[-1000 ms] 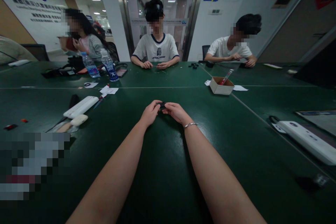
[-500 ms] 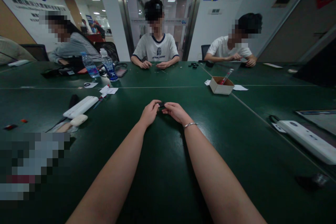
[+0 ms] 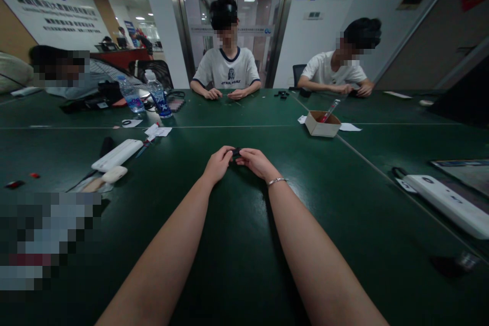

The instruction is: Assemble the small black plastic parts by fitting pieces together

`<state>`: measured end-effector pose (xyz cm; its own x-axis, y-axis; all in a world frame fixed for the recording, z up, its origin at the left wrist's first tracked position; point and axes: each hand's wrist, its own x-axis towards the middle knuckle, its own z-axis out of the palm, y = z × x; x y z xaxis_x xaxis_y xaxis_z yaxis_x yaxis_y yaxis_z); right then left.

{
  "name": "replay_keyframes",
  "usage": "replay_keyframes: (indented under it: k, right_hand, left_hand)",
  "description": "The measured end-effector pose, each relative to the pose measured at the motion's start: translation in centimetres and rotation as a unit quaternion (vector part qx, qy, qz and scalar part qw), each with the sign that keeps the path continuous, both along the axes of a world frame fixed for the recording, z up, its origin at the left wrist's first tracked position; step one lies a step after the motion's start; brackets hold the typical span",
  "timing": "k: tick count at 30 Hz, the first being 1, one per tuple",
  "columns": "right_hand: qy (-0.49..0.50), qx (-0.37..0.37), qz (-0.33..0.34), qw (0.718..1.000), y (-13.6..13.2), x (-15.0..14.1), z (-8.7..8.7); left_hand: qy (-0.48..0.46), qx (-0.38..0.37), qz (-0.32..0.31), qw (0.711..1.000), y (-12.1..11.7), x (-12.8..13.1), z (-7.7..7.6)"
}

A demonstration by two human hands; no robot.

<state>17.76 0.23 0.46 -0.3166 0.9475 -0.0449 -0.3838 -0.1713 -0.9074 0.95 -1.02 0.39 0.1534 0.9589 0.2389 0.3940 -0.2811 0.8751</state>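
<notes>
Black piece: A small black piece (image 3: pixel 236 152) sits between the two hands at the center of the green table (image 3: pixel 237 224), its finer shape partly hidden by fingers.
Left hand: The fingers of the left hand (image 3: pixel 219 164) are closed on the piece's 9 o'clock end, much as they were a moment ago.
Right hand: Thumb and fingers of the right hand (image 3: pixel 256 162) pinch the 3 o'clock end, with a silver bracelet (image 3: pixel 277 182) at the wrist; this grip, too, looks almost unchanged.
Person in gray: At 10 o'clock from the piece, a person in gray (image 3: pixel 72 92), upright one second earlier, now bends low over the table, exposing a red counter (image 3: pixel 124 57) behind.
Seated persons: A person in a Star Wars shirt (image 3: pixel 231 72) sits at 12 o'clock, posture unchanged; a person in white (image 3: pixel 323 72) at 2 o'clock has shifted one hand slightly closer to the other.
Open box: Between 2 and 3 o'clock, an open box (image 3: pixel 323 130) stays in place.
Bottles: Two plastic bottles (image 3: pixel 160 99) remain at 10 o'clock.
White power bar: A long white bar (image 3: pixel 117 156) lies at 9 o'clock.
</notes>
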Motion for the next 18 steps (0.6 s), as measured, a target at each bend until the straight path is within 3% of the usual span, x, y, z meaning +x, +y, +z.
replay_keyframes:
  k: [4, 10, 18]
  right_hand:
    - [-0.003, 0.000, -0.002, 1.000, -0.04, 0.01, 0.09]
    - [-0.005, 0.002, -0.004, 1.000, 0.04, 0.00, -0.05]
    - [-0.007, -0.002, -0.011, 1.000, -0.01, 0.02, 0.07]
  left_hand:
    - [0.005, 0.029, 0.007, 1.000, 0.05, -0.03, 0.02]
    - [0.009, 0.005, 0.005, 1.000, 0.06, 0.00, -0.05]
    - [-0.004, 0.050, 0.019, 0.999, 0.02, 0.06, 0.10]
